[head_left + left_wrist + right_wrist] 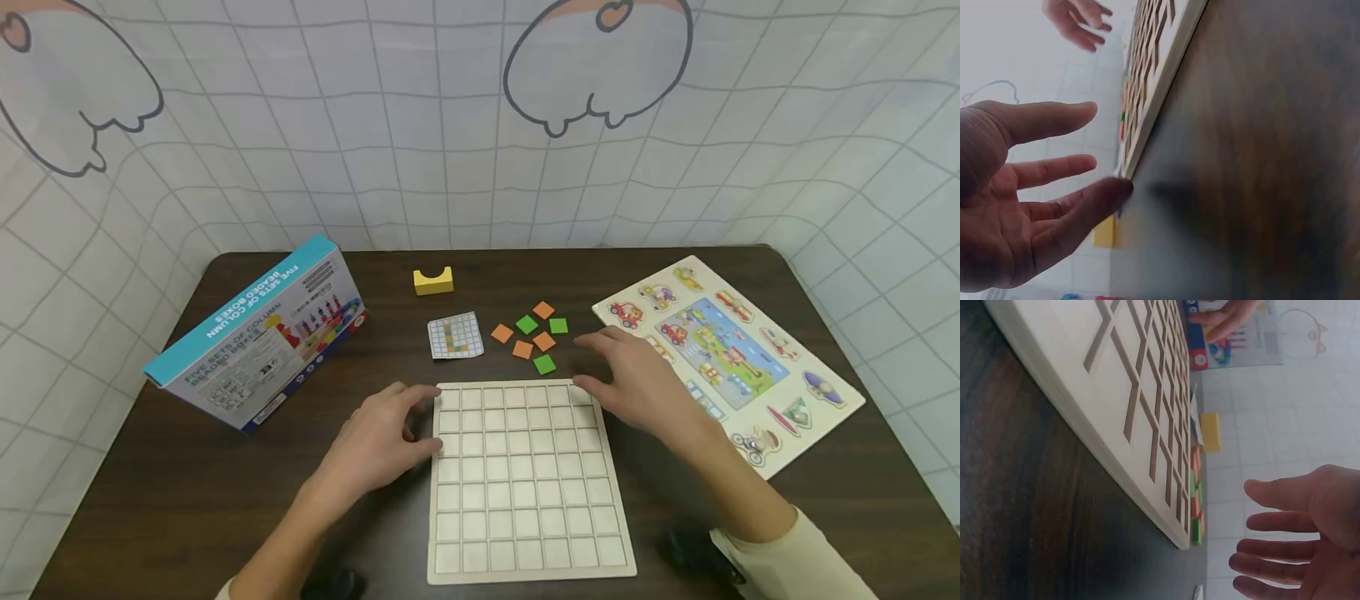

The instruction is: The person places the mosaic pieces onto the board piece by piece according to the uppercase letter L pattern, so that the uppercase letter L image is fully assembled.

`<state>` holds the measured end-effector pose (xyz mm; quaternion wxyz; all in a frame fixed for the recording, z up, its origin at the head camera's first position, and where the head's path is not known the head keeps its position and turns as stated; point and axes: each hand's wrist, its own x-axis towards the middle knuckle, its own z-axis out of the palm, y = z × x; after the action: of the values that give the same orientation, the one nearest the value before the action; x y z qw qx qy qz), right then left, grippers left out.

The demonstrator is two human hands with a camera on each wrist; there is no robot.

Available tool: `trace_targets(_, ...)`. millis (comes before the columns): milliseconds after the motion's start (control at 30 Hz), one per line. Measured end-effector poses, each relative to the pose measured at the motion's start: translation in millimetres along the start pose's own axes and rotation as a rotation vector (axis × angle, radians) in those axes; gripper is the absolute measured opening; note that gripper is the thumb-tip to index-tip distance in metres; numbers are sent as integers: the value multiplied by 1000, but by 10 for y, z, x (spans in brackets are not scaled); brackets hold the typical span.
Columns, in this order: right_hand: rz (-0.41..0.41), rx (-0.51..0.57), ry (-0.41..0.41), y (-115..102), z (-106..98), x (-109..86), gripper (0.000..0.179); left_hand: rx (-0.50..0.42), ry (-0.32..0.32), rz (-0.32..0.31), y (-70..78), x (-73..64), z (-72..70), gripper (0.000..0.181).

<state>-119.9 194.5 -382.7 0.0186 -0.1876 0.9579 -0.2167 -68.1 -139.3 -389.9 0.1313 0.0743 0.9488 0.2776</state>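
Note:
A pale wooden grid board [531,483] lies flat on the dark table, its square recesses bare. My left hand [382,437] is at the board's upper left edge, fingers extended, the index fingertip close to the corner; whether it touches, I cannot tell. By the upper right corner hovers my right hand [637,379], fingers spread with nothing between them, as the right wrist view also shows. Just beyond the board lie several orange square tiles [543,341] and green square tiles [544,364]. Left of them is a small card with a coloured grid pattern [456,336].
A box with a blue top [262,333] stands at the left of the table. Behind the card sits a yellow block with a curved notch [433,282]. At right lies a picture puzzle board [813,421], partly behind my right arm. A white tiled-pattern curtain [465,125] surrounds the table.

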Motion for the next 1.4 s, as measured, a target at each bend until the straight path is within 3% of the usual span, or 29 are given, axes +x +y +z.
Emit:
trace_targets(133, -17, 2, -12, 4, -8, 35, 51, -83, -26, -22, 15, 17, 66, 60)
trace_targets(400, -39, 5, -38, 18, -9, 104, 51, -243, -80, -149, 22, 66, 177, 79)
trace_targets(733, -60, 46, -63, 47, 43, 296, 47, -277, -48, -171, 33, 99, 229, 80)
trace_targets(1400, 3, 187, -163, 96, 201, 670, 36, -323, -34, -241, 73, 107, 245, 83)
